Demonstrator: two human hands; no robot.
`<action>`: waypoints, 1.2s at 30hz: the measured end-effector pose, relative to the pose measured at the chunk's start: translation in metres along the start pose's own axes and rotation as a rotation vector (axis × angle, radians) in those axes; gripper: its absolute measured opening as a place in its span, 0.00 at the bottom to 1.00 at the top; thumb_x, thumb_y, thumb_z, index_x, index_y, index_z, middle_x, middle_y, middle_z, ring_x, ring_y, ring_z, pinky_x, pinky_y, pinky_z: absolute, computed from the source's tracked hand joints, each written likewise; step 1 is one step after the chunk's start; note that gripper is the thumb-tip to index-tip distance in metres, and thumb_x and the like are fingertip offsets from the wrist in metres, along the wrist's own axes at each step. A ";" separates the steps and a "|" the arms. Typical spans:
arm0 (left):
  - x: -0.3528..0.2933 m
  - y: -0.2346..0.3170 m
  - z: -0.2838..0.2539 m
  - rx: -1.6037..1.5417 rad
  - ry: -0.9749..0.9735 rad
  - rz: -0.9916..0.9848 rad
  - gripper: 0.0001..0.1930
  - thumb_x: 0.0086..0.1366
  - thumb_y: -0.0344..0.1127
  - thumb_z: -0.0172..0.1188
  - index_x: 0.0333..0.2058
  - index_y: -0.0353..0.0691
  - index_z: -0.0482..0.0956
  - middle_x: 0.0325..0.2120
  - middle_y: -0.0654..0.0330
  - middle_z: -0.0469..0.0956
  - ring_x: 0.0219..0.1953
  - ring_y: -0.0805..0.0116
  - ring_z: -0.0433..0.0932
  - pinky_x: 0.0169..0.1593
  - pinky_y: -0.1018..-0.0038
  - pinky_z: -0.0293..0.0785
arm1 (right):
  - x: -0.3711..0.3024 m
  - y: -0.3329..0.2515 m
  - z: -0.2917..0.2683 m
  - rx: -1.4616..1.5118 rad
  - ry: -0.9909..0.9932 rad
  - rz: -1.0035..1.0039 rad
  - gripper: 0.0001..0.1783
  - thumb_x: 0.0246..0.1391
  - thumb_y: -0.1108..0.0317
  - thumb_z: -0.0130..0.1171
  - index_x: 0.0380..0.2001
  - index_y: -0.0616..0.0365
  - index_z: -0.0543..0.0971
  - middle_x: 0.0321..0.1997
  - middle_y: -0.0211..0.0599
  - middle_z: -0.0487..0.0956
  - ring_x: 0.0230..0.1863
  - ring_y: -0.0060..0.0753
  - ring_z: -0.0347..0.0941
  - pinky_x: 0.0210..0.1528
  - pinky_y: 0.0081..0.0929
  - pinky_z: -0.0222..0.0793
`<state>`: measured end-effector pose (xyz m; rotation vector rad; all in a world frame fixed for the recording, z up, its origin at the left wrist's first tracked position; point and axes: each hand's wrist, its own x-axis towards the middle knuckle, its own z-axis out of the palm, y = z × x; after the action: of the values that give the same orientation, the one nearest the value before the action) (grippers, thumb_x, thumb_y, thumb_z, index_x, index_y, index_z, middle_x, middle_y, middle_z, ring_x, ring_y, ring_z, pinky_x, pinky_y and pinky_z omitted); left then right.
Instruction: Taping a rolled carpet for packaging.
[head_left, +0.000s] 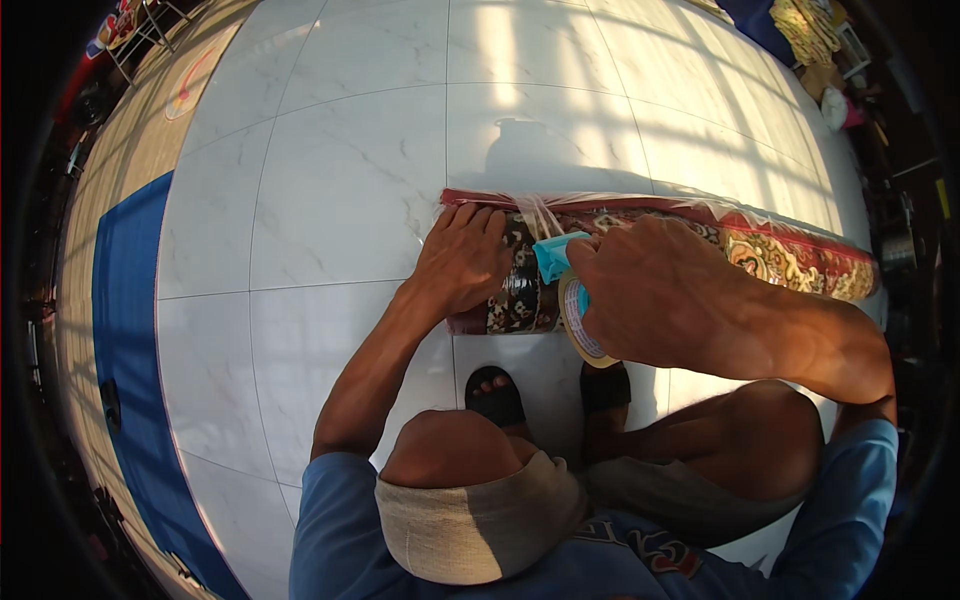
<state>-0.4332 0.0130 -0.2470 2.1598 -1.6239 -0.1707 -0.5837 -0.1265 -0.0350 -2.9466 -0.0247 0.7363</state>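
Note:
A patterned carpet (765, 250), rolled up and wrapped in clear plastic, lies across the floor in front of me. My left hand (462, 255) grips its left end from above, fingers bent over the plastic near the far red edge. In my right hand (650, 290) is a turquoise tape dispenser (561, 257) carrying a roll of tape (583, 320). The dispenser's head sits over the roll, just right of my left hand. A stretched strip of clear film or tape (537, 215) runs over the carpet beside it. My right fingertips are partly hidden behind the hand.
My sandaled feet (495, 395) stand close to the near side of the roll, on white tiles (350, 190). A blue mat (130, 290) runs along the left. Bags and cloth bundles (805, 30) lie at the far right, and a metal-legged stand (135, 45) is at the far left.

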 end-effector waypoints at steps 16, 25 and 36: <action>0.004 0.020 -0.012 0.125 -0.226 -0.130 0.51 0.55 0.65 0.76 0.62 0.24 0.74 0.63 0.44 0.67 0.65 0.48 0.68 0.69 0.56 0.63 | -0.011 0.033 0.019 0.219 0.155 -0.034 0.14 0.52 0.69 0.62 0.38 0.71 0.77 0.22 0.53 0.80 0.27 0.57 0.83 0.33 0.48 0.81; -0.006 0.002 -0.009 0.144 -0.156 0.044 0.54 0.53 0.64 0.77 0.66 0.26 0.69 0.57 0.48 0.71 0.64 0.49 0.69 0.69 0.55 0.65 | -0.007 -0.004 0.028 0.194 0.072 0.078 0.16 0.54 0.68 0.61 0.42 0.69 0.78 0.30 0.59 0.83 0.34 0.60 0.84 0.41 0.52 0.82; -0.025 -0.014 0.005 0.104 -0.029 0.149 0.60 0.45 0.70 0.79 0.62 0.23 0.69 0.56 0.42 0.72 0.64 0.45 0.68 0.71 0.50 0.60 | -0.027 -0.050 0.084 -0.218 0.546 0.134 0.33 0.49 0.63 0.70 0.57 0.68 0.75 0.30 0.46 0.77 0.30 0.50 0.76 0.38 0.47 0.73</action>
<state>-0.4304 0.0377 -0.2610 2.1092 -1.8393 -0.0741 -0.6462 -0.0699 -0.0907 -3.2732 0.1451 -0.0882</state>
